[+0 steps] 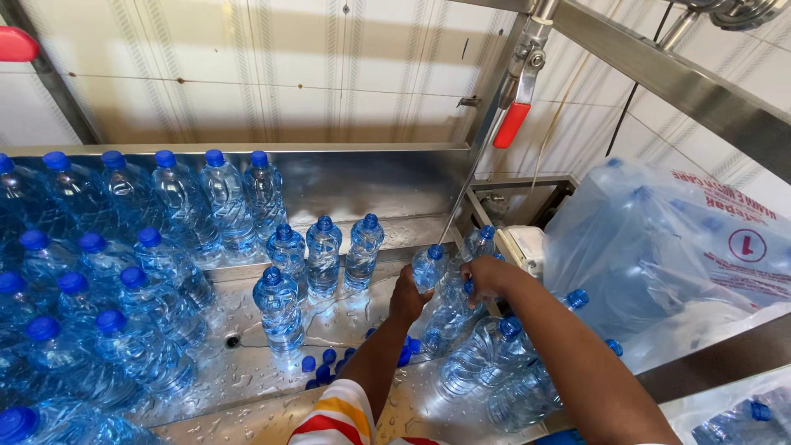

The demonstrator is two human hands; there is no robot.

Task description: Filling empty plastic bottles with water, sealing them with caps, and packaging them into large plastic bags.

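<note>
A: Hands first, quick. Left hand [408,298] is wrapped round the body of a small clear plastic water bottle with a blue screw cap [428,268], fingers closed on it, bottle upright just above the wet steel tray [247,375]. Striped sleeve at the wrist.

B: Right?

A: Right hand [488,276] is curled shut over the top of a second clear blue-capped bottle [453,309] just beside the first one; cap itself mostly hidden under the fingers, so I can't tell if it's gripping cap or neck.

B: Around them?

A: Below the right forearm, a heap of lying clear bottles with blue caps [494,371], tilted and stacked on each other. Between the arms, loose blue plastic caps [323,363] scattered on the tray. Left of the hands, three upright capped bottles in a row [324,251], one more standing alone [278,305] in front.

B: Progress?

A: Judging by layout: a big block of upright capped bottles [107,272] fills the left side, looks finished. The lying heap looks like what's left, plus the loose caps. So well along, not done.

B: Edges?

A: Clear plastic bag of packed bottles [659,247] at right, red-handled valve lever [512,124] above, tiled wall [247,74] behind.
</note>
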